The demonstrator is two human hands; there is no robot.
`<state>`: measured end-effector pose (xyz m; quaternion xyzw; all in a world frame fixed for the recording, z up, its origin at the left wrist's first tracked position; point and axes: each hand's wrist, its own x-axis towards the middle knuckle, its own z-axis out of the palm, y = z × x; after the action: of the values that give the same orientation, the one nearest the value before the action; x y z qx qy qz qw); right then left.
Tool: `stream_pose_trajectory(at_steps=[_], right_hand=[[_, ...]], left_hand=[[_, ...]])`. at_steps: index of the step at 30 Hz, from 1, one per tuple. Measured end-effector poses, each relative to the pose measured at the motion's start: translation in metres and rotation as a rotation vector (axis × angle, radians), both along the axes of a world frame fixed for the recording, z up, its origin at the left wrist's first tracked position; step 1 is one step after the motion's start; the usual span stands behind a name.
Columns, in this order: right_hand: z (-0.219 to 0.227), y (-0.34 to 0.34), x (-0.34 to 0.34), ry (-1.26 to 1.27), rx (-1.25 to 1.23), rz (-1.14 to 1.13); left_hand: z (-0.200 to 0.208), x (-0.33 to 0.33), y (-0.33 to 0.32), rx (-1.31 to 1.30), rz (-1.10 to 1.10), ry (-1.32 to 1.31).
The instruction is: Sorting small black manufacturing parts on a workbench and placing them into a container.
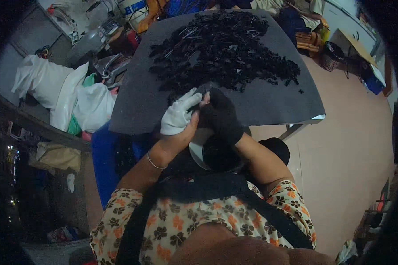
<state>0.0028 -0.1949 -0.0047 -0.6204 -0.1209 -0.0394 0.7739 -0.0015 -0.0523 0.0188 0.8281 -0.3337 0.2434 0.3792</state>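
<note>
My left hand (179, 114), in a white glove with bare skin showing at the thumb, meets my right hand (222, 114), in a black glove, over the near edge of the grey table (137, 104). Both have their fingers drawn together; whatever lies between them is too dark and small to make out. Just beyond spreads a large heap of small black parts (221, 51), with some long thin strips among them. Below my hands, at my lap, sits a round container with a pale rim (198, 154) and a dark inside, partly hidden by my right hand and wrist.
White sacks (90, 106) are piled to the left of the table, near a blue chair (102, 163). Another person (296, 17) sits past the far right corner. A dark wicker basket (331, 57) stands on the pinkish floor (345, 132) to the right.
</note>
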Motion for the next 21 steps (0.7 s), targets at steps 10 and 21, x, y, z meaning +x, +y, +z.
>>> stream_pose_trajectory(at_steps=[10,21], right_hand=[[-0.016,-0.006,0.013,0.066,0.055,-0.002],[-0.008,-0.008,0.009,-0.224,-0.342,-0.069]], left_hand=[[0.003,0.0,-0.009,0.04,0.024,-0.094],[-0.004,0.0,0.006,-0.224,0.065,0.156]])
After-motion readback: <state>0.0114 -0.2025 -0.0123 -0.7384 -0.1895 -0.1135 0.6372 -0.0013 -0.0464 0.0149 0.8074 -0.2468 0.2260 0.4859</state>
